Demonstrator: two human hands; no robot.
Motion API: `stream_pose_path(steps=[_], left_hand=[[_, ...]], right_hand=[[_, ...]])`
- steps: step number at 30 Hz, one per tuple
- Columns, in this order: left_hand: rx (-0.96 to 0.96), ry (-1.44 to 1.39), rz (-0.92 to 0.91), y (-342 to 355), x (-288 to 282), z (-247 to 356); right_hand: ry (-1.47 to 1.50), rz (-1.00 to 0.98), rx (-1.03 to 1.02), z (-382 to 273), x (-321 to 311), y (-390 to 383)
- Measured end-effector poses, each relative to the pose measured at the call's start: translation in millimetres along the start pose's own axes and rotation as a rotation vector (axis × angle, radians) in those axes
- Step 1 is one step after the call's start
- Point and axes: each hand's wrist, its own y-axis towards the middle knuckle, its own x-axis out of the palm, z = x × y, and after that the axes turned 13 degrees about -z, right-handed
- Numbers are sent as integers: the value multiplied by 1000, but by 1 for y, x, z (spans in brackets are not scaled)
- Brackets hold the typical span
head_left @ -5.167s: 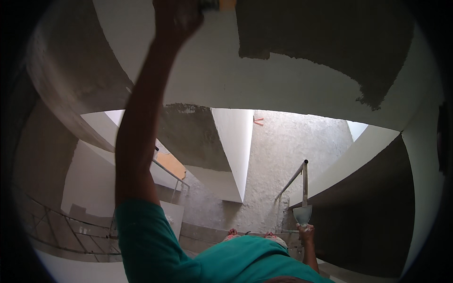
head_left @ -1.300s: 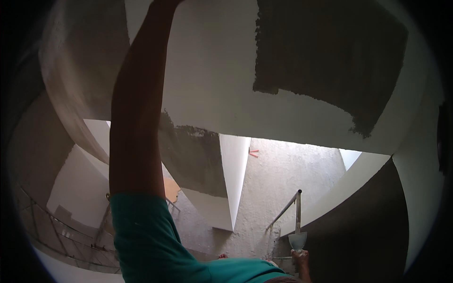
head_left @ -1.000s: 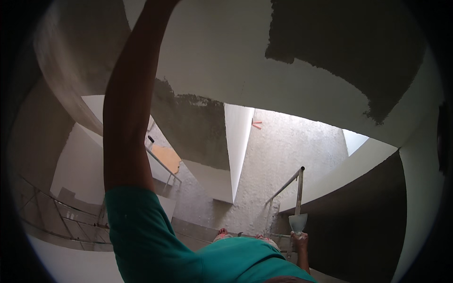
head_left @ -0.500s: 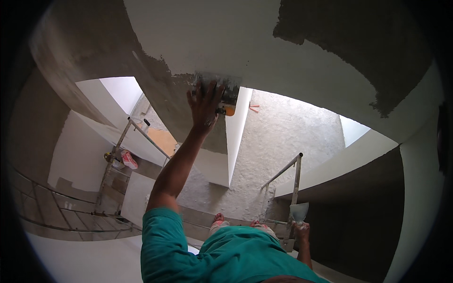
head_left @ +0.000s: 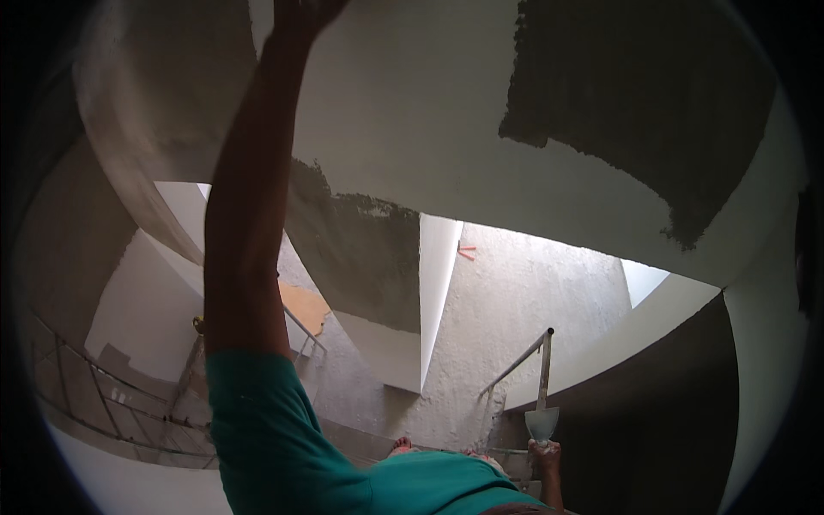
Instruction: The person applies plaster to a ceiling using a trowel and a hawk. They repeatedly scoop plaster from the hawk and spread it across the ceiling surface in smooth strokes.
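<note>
My left arm rises up the middle-left, and my left hand (head_left: 305, 19) is cut off by the top edge, so its fingers and anything in them are hidden. It is nearest the white ceiling-like surface (head_left: 395, 112) with rough-edged dark grey patches (head_left: 635, 94). Low at right, my right hand (head_left: 544, 455) is closed on a wide putty knife (head_left: 542, 422) with a pale, coated blade pointing up, beside a metal post.
Metal railings (head_left: 515, 365) rise at lower right; more bars (head_left: 94, 386) cross the lower left. A rough pale floor (head_left: 481, 300) shows far below, with small orange strips (head_left: 466, 252). My feet (head_left: 403, 444) are at the bottom edge, behind the teal shirt. Dark wall at right (head_left: 661, 403).
Half a second ago my left hand held a trowel with an orange handle near the middle; it has since moved up to the top edge. The right hand sits a little lower in view.
</note>
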Motion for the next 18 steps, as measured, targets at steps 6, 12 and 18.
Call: stream_pose_path(steps=[6, 12, 18], left_hand=[[225, 9, 64, 46, 14, -33], [222, -1, -93, -51, 6, 4], [-12, 51, -453, -235, 56, 67]], right_hand=[[-43, -18, -82, 20, 7, 4], [-107, -30, -141, 16, 7, 16], [-82, -49, -133, -19, 1, 10]])
